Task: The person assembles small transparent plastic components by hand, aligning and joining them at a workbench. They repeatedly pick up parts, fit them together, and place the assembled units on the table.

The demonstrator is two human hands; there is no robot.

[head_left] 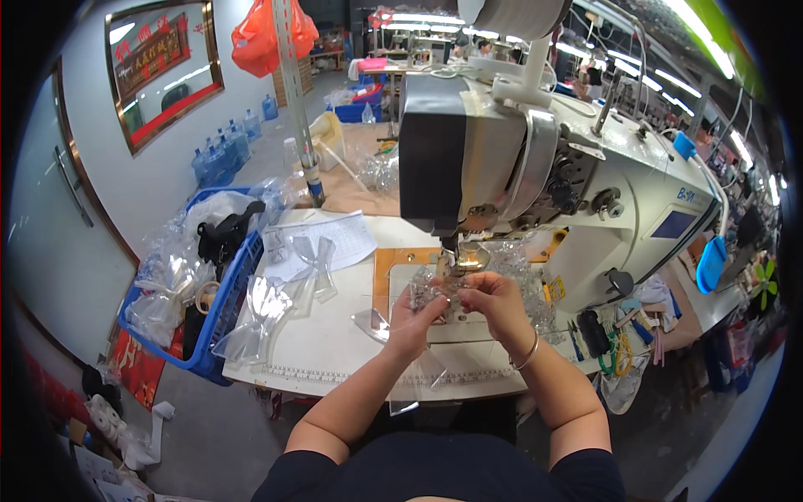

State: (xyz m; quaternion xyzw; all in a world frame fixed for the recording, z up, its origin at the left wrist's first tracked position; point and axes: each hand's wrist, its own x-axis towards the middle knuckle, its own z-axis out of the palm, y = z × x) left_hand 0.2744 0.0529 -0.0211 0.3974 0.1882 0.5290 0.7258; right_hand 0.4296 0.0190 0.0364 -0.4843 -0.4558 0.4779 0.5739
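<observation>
My left hand [412,322] pinches a gathered clear plastic sheet [428,370], with thumb and fingers closed on it. Part of the sheet hangs past the table's front edge. Close beside it, my right hand [500,308] also has its fingertips pinched on the gathered plastic. Both hands are right in front of the needle area of a white sewing machine [636,180]. To their left, bow-shaped clear plastic pieces [261,318] lie on the white table [335,339], one partly over a printed paper sheet [351,238]. Exactly where the fingertips meet the plastic is hard to make out.
A blue basket [196,361] full of plastic and black items stands against the table's left side. More crumpled clear plastic [523,268] is heaped under the machine arm. Scissors and small tools [594,335] sit at the right. A metal post [299,109] rises behind the table.
</observation>
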